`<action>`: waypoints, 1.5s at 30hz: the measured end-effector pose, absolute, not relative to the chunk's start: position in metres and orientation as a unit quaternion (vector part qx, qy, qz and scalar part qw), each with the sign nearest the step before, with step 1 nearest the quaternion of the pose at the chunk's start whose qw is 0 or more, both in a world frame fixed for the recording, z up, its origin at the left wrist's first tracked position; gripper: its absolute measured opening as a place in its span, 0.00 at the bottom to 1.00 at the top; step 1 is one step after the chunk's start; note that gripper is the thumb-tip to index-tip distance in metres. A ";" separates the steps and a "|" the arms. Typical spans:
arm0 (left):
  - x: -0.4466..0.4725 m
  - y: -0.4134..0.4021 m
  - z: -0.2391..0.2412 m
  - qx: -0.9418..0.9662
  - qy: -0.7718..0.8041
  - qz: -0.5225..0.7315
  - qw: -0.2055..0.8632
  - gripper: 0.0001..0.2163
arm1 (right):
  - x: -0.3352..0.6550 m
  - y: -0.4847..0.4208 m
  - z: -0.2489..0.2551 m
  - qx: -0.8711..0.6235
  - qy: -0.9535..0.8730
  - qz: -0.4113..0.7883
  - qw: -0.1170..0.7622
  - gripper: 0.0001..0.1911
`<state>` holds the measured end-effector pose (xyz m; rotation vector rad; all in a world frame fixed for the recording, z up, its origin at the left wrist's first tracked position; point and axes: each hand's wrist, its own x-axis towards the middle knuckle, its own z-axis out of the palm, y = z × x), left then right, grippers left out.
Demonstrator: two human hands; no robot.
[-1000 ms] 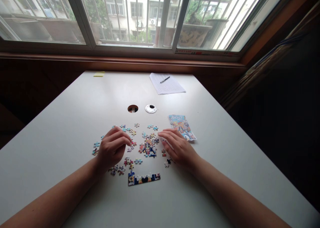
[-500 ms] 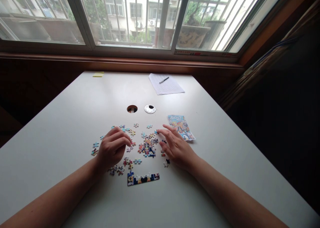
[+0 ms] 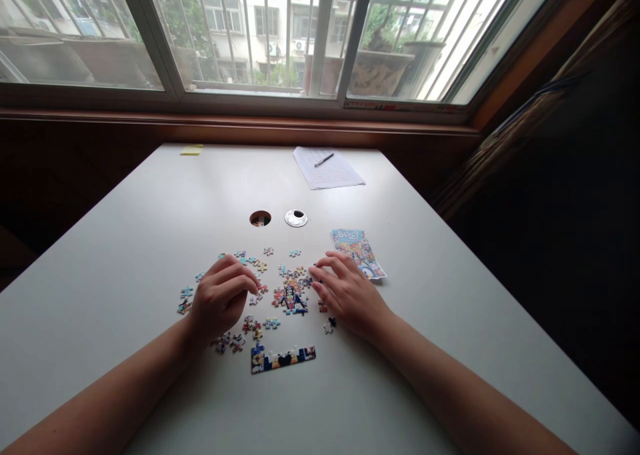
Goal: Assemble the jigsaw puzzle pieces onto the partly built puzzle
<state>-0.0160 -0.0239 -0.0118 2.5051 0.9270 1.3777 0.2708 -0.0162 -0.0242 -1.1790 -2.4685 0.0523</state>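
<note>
Loose jigsaw pieces (image 3: 185, 292) lie scattered on the white table between and around my hands. At the centre is a partly joined cluster of puzzle pieces (image 3: 293, 295), many-coloured with dark blue at the bottom. Nearer to me lies a joined strip of puzzle (image 3: 283, 360) with straight lower edge. My left hand (image 3: 223, 295) hovers left of the cluster, fingers curled together; whether a piece is in them is hidden. On the cluster's right side is my right hand (image 3: 347, 292), its fingers bent but apart, tips close to pieces there. Its palm covers part of the table.
A picture leaflet (image 3: 359, 252) lies just beyond my right hand. Farther back are a metal ring cover (image 3: 297, 218), a round table hole (image 3: 261, 218), paper sheets (image 3: 340, 175) with a pen (image 3: 324, 160), and a yellow note (image 3: 191, 150). A barred window stands behind the table.
My right hand's fingers have drawn in and lowered at the cluster's right edge, covering a small blue piece seen there before. My left hand stays curled. The view has shifted slightly.
</note>
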 end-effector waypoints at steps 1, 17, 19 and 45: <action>-0.016 -0.024 -0.012 0.832 0.308 0.457 0.068 0.13 | 0.271 -0.016 -0.024 -0.418 -0.885 0.022 0.205 0.16; -0.016 -0.023 -0.012 0.832 0.305 0.458 0.069 0.12 | 0.275 -0.012 -0.024 -0.458 -0.826 0.056 0.324 0.12; -0.016 -0.023 -0.012 0.832 0.304 0.458 0.070 0.12 | 0.275 -0.012 -0.025 -0.470 -0.823 0.052 0.315 0.11; -0.015 -0.023 -0.015 0.844 0.298 0.442 0.061 0.12 | 0.269 0.002 -0.035 -0.499 -0.814 0.095 0.283 0.07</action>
